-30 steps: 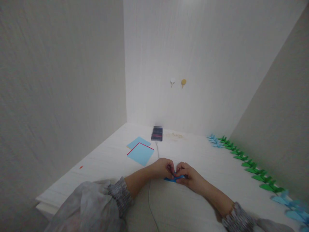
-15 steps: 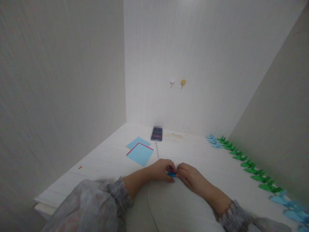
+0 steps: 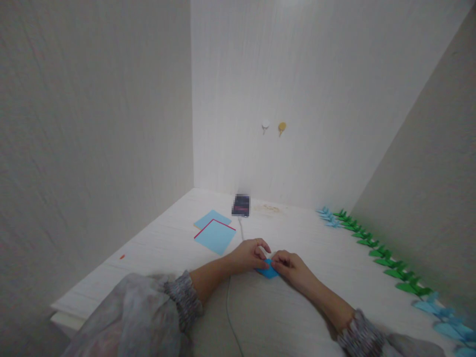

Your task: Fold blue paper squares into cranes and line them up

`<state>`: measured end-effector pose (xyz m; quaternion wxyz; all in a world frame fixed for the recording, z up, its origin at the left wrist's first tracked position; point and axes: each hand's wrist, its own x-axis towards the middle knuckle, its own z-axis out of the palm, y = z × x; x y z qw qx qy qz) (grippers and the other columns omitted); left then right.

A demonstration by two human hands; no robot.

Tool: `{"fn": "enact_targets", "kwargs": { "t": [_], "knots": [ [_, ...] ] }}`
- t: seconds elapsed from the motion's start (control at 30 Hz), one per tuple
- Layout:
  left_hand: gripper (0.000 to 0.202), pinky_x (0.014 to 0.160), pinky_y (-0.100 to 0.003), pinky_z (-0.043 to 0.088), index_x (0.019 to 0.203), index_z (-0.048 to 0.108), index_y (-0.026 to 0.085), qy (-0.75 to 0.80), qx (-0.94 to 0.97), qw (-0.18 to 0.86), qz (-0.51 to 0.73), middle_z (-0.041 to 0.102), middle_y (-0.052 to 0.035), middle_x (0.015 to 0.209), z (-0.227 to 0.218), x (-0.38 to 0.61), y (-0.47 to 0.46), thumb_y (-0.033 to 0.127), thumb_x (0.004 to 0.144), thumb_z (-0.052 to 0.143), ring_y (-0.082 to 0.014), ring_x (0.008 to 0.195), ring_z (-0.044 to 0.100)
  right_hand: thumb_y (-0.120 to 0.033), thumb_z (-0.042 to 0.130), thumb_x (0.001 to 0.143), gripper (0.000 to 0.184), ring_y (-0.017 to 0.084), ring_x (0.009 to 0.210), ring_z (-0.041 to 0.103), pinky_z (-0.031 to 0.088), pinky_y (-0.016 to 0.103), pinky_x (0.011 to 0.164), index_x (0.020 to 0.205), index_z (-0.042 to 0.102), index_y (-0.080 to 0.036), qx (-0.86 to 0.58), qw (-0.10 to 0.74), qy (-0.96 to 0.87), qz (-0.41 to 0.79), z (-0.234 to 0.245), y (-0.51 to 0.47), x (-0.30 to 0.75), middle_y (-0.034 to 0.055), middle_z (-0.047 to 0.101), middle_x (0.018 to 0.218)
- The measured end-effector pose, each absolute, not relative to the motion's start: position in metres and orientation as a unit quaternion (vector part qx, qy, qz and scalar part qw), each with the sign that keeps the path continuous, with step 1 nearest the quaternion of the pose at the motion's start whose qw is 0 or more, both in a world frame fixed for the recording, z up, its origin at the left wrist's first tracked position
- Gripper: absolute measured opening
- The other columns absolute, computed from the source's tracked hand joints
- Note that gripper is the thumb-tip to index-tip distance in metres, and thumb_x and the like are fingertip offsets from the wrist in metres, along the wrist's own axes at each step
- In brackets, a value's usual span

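Observation:
A small blue folded paper piece (image 3: 268, 270) lies on the white table (image 3: 159, 248) between my hands. My left hand (image 3: 250, 255) rests at its left side, fingers curled, fingertips pinching the paper's upper edge. My right hand (image 3: 292, 266) pinches the paper from the right, fingers pressed together. Both hands touch the table. Most of the paper is hidden under the fingers.
Light blue paper sheets (image 3: 215, 235), one with a red edge, lie at the back left. A dark phone (image 3: 241, 205) with a white cable (image 3: 241, 229) stands near the wall. Green and light blue folded pieces (image 3: 375, 252) line the right wall. Two wall hooks (image 3: 274, 127) hang above.
The blue paper shows more between my fingers than half a second ago. Both hands shifted slightly on it; my left index finger has lifted.

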<state>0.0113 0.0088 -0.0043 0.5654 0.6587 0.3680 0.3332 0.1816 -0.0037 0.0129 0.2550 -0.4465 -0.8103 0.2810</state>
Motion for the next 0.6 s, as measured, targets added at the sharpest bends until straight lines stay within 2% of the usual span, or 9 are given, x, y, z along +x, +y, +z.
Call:
{"fn": "enact_targets", "kwargs": {
  "t": [0.2, 0.37, 0.6],
  "knots": [
    [0.043, 0.052, -0.02, 0.039, 0.09, 0.047, 0.015, 0.375, 0.695, 0.531, 0.308, 0.058, 0.0018, 0.065, 0.0, 0.0099, 0.0045, 0.018, 0.052, 0.065, -0.0076, 0.053, 0.051, -0.027, 0.048, 0.069, 0.017, 0.01, 0.049, 0.045, 0.033, 0.021, 0.047, 0.068, 0.058, -0.014, -0.453, 0.247, -0.789, 0.334, 0.0087, -0.0021, 0.1822, -0.0015, 0.053, 0.053],
    [0.039, 0.055, -0.019, 0.039, 0.088, 0.052, 0.016, 0.378, 0.76, 0.443, 0.289, 0.058, 0.0013, 0.068, 0.0045, 0.0084, 0.0019, 0.018, 0.051, 0.065, -0.0074, 0.057, 0.05, -0.021, 0.049, 0.065, 0.014, 0.009, 0.047, 0.04, 0.029, 0.02, 0.045, 0.056, 0.056, -0.015, -0.461, 0.23, -0.795, 0.319, 0.0103, -0.0023, 0.1812, -0.003, 0.047, 0.046],
    [0.035, 0.052, -0.018, 0.038, 0.087, 0.052, 0.015, 0.366, 0.757, 0.48, 0.249, 0.056, 0.0012, 0.067, 0.0053, 0.0072, 0.0028, 0.017, 0.054, 0.063, -0.0078, 0.057, 0.05, -0.016, 0.048, 0.062, 0.012, 0.01, 0.051, 0.044, 0.032, 0.02, 0.048, 0.056, 0.058, -0.014, -0.461, 0.2, -0.82, 0.275, 0.009, -0.0028, 0.1807, -0.0008, 0.051, 0.053]
  ]
}}
